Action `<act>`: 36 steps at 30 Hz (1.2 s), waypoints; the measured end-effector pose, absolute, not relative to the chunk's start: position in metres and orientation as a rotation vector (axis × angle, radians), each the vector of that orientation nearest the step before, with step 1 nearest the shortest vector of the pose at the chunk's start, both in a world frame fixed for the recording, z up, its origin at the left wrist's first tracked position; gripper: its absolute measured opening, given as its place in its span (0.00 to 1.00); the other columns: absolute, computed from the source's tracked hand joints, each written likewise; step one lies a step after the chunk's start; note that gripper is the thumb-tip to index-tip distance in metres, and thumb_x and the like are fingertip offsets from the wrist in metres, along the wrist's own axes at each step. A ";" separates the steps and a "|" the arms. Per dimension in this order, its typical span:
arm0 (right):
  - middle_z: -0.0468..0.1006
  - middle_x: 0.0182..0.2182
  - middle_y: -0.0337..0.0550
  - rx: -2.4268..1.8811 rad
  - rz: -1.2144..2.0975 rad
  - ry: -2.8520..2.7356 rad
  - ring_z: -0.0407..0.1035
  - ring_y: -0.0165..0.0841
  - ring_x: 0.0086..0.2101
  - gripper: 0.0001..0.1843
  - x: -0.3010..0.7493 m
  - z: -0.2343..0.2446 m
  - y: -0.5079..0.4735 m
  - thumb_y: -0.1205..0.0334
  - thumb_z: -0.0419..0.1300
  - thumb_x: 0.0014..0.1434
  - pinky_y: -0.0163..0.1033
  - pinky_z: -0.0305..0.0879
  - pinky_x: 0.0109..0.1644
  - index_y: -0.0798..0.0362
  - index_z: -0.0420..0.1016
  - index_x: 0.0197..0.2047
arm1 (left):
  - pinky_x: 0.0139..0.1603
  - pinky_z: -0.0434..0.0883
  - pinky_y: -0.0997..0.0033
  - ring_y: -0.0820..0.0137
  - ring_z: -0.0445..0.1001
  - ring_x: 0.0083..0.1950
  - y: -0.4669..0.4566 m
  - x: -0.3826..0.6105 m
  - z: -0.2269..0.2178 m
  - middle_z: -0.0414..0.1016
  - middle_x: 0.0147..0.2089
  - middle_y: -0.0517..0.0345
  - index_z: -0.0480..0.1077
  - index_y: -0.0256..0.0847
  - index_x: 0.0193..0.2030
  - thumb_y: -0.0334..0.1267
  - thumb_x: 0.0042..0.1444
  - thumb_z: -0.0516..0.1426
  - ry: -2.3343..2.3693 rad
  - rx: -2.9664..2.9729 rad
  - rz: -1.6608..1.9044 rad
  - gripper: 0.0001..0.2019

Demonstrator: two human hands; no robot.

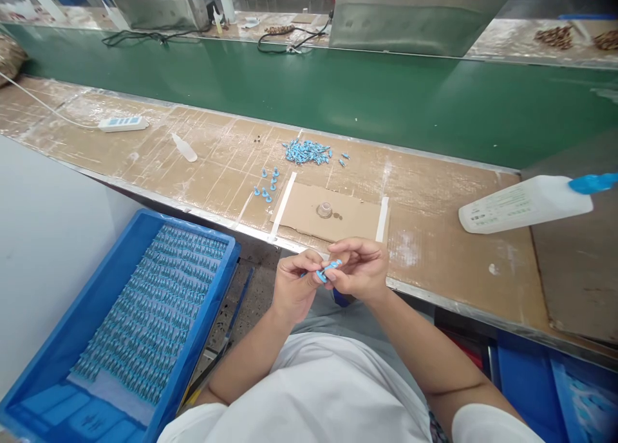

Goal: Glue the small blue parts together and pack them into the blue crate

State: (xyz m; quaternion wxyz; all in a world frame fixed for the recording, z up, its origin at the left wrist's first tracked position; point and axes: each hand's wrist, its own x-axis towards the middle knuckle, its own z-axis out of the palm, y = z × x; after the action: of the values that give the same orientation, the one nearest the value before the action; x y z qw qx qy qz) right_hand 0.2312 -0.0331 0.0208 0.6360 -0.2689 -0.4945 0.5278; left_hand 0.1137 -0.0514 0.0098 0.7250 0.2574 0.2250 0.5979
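Observation:
Close in front of my body, above the front edge of the bench, my left hand (295, 285) and my right hand (363, 269) meet with fingers pinched together. Between the fingertips is a small blue piece with a round base (322, 275), tilted, its narrower end towards my right hand. Fingers hide part of it. Just beyond, a cardboard sheet (309, 223) is taped to the bench, with a small round pot (325, 208) on it. Several similar blue pieces (265, 192) stand on their bases left of the cardboard. Behind it lies a heap of small blue parts (308, 151).
A blue tray (234, 253) at lower left holds rows of blue pieces (159, 301). On the bench are a small dropper bottle (184, 148), a power strip (123, 123) and, at right, a large white bottle with a blue top (526, 203). A green belt (309, 85) runs behind.

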 end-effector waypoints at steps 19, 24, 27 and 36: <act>0.80 0.20 0.42 -0.774 1.395 -1.105 0.72 0.31 0.16 0.16 0.216 0.016 -0.029 0.62 0.75 0.39 0.31 0.72 0.19 0.53 0.80 0.34 | 0.24 0.70 0.80 0.79 0.72 0.26 -0.058 0.096 0.001 0.72 0.29 0.62 0.79 0.47 0.27 0.33 0.42 0.71 0.585 0.558 1.450 0.07; 0.81 0.22 0.42 -0.719 1.382 -1.176 0.73 0.32 0.18 0.17 0.219 0.016 -0.023 0.66 0.74 0.40 0.32 0.73 0.21 0.51 0.81 0.36 | 0.26 0.72 0.76 0.76 0.73 0.29 -0.057 0.093 0.002 0.72 0.29 0.61 0.79 0.46 0.26 0.35 0.40 0.71 0.646 0.547 1.434 0.07; 0.81 0.22 0.42 -0.734 1.402 -1.183 0.73 0.32 0.17 0.20 0.221 0.013 -0.021 0.64 0.75 0.39 0.32 0.73 0.21 0.52 0.81 0.39 | 0.30 0.74 0.70 0.74 0.73 0.29 -0.056 0.089 -0.001 0.72 0.29 0.61 0.79 0.47 0.27 0.34 0.41 0.71 0.647 0.583 1.385 0.07; 0.83 0.28 0.43 -0.564 1.499 -1.145 0.73 0.31 0.18 0.13 0.211 0.008 -0.020 0.69 0.72 0.46 0.32 0.71 0.18 0.48 0.82 0.37 | 0.32 0.73 0.68 0.72 0.75 0.30 -0.054 0.073 -0.008 0.75 0.32 0.60 0.80 0.47 0.34 0.33 0.45 0.69 0.580 0.634 1.383 0.08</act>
State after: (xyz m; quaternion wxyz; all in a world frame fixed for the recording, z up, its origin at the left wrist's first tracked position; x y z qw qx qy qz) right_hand 0.2110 -0.0201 0.0082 0.5534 -0.2386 -0.4846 0.6341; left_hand 0.0729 -0.0536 -0.0079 0.6865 0.2831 0.2588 0.6178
